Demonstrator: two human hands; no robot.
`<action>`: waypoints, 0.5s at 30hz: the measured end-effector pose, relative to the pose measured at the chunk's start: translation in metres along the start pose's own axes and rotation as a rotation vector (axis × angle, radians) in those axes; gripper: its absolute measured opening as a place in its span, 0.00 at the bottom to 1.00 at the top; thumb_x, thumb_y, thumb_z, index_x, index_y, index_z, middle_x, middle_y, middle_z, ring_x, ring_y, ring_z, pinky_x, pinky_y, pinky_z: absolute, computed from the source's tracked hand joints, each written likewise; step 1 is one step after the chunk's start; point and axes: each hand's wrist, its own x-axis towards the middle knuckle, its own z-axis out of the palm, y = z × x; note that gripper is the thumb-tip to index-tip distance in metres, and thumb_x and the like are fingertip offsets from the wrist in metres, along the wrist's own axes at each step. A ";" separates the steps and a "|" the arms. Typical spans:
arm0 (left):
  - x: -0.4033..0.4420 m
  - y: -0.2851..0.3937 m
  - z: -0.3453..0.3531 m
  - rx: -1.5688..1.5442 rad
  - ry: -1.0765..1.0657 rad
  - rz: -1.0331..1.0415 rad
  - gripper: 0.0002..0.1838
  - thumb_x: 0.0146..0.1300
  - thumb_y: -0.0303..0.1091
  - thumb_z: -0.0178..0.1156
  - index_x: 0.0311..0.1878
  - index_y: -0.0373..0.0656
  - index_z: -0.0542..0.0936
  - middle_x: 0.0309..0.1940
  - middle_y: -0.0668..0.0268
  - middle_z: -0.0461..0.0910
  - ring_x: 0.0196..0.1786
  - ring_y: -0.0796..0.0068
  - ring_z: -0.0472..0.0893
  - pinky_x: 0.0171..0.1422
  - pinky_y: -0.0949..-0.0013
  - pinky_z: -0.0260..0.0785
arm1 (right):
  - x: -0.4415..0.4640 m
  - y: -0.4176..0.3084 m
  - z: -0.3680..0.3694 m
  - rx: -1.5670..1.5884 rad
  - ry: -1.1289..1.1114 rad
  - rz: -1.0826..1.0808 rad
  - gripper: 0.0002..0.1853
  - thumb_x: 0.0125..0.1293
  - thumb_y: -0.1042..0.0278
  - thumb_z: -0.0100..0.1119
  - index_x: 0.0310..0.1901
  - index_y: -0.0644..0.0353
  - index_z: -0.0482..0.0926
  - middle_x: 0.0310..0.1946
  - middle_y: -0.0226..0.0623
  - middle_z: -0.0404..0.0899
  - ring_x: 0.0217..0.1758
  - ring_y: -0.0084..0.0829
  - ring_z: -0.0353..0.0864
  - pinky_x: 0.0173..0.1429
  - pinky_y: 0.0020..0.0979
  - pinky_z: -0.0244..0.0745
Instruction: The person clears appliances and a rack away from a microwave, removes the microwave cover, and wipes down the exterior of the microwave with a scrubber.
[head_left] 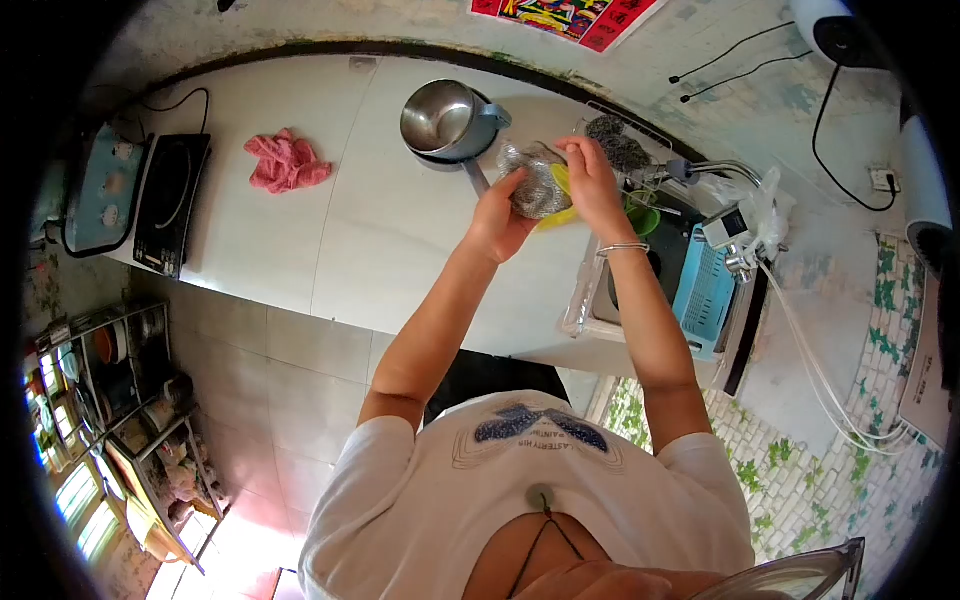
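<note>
A shiny silvery bundle (537, 188), which looks like metal scourer mesh, is held above the counter near the sink. My left hand (503, 218) grips its left side, fingers wrapped round it. My right hand (592, 185) is at its upper right, fingers bent and close together; what they pinch is too small to name. Something yellow (560, 217) shows beside and under the bundle, between my hands. Just left of it stands a steel pot with a blue outside (440, 118), its handle partly behind my left hand.
A pink cloth (286, 161) lies on the counter (380, 240), with an induction cooker (170, 205) farther left. At right are the sink with a blue drain basket (703, 290), a tap (725, 168), dark scourers (618, 143) and a green item (643, 215).
</note>
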 end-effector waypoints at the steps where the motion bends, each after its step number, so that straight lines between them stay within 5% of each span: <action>1: 0.001 -0.001 -0.001 0.037 0.002 -0.038 0.18 0.69 0.36 0.41 0.58 0.37 0.66 0.53 0.59 0.72 0.55 0.66 0.73 0.63 0.61 0.65 | -0.002 0.003 0.001 0.001 -0.007 0.007 0.12 0.68 0.66 0.42 0.39 0.63 0.75 0.40 0.44 0.76 0.47 0.43 0.74 0.52 0.37 0.68; 15: 0.000 0.015 0.001 0.083 -0.035 -0.023 0.16 0.67 0.33 0.43 0.54 0.35 0.68 0.51 0.56 0.74 0.53 0.62 0.76 0.60 0.58 0.69 | -0.011 0.016 0.004 0.030 -0.078 0.066 0.18 0.70 0.57 0.40 0.45 0.64 0.73 0.44 0.48 0.74 0.50 0.45 0.72 0.54 0.40 0.66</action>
